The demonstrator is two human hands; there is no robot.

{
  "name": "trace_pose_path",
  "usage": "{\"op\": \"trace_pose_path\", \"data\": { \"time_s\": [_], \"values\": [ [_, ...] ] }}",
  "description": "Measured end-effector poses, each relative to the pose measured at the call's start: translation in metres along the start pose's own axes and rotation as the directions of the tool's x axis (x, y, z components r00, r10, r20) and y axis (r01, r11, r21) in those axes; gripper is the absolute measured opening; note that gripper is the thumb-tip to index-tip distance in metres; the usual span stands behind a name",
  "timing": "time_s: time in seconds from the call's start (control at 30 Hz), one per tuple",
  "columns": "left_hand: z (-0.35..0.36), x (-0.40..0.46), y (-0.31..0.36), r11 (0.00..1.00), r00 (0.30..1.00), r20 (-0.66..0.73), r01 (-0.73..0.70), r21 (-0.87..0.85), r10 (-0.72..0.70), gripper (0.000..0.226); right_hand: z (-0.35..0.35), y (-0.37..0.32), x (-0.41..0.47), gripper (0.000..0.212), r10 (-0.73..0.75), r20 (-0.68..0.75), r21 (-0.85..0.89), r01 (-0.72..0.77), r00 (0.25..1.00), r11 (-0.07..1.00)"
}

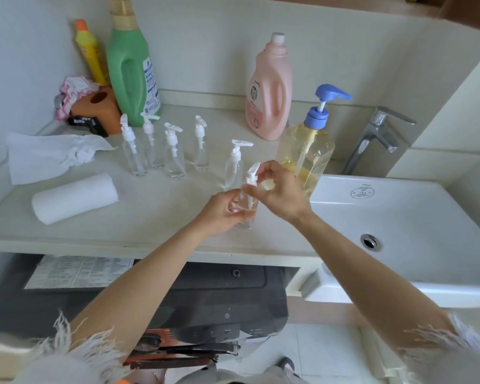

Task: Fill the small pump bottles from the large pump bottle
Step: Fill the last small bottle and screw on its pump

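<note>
Item: my left hand (227, 212), fingers curled round the body of one small pump bottle (247, 206), standing it on the counter (155, 217) just in front of the large pump bottle (305, 159).

Item: my right hand (275, 189), pinching that bottle's white pump head (252, 173).

Step, as I judge it: unscrewing the pump; next comes lifting it out and bringing the open neck under the large bottle's blue spout (331, 92).

Item: five more small bottles (175, 153), clear and seemingly empty, left of the large bottle.

Writing: the sink (399, 217) stamp and detergent labels are unreadable.
</note>
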State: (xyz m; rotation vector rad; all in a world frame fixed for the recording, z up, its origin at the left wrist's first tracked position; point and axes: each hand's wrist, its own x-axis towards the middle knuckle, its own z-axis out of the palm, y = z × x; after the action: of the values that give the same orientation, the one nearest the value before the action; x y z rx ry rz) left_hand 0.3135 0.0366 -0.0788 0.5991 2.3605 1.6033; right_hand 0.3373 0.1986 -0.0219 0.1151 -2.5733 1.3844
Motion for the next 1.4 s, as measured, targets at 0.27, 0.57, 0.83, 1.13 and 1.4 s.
{"op": "trace_pose_path", "data": {
  "time_s": [0.27,0.57,0.83,1.13,1.4],
  "values": [
    [-0.001,0.002,0.0,1.0,1.0,0.031,0.003,-0.002,-0.003,0.037,0.005,0.007,-0.005,0.065,-0.015,0.122,0.251,-0.017,0.992,0.968],
    [0.001,0.002,0.002,0.999,0.998,0.055,-0.005,0.048,0.003,0.031,0.005,0.009,0.0,0.06,-0.067,0.261,0.217,0.009,0.963,0.976],
    [-0.002,-0.001,0.002,0.996,0.997,0.07,0.016,0.089,-0.022,0.031,0.0,0.001,0.003,0.026,-0.05,0.308,0.089,0.023,0.95,0.996],
    [-0.001,-0.001,0.001,0.999,0.995,0.096,0.037,0.024,-0.039,0.032,-0.007,0.004,0.008,0.015,-0.074,0.293,0.12,0.04,0.953,0.992],
    [-0.001,0.0,-0.001,0.999,0.994,0.098,0.042,0.027,-0.045,0.033,-0.01,-0.005,0.005,0.011,-0.05,0.307,0.061,0.033,0.95,0.998]
  ]
}}
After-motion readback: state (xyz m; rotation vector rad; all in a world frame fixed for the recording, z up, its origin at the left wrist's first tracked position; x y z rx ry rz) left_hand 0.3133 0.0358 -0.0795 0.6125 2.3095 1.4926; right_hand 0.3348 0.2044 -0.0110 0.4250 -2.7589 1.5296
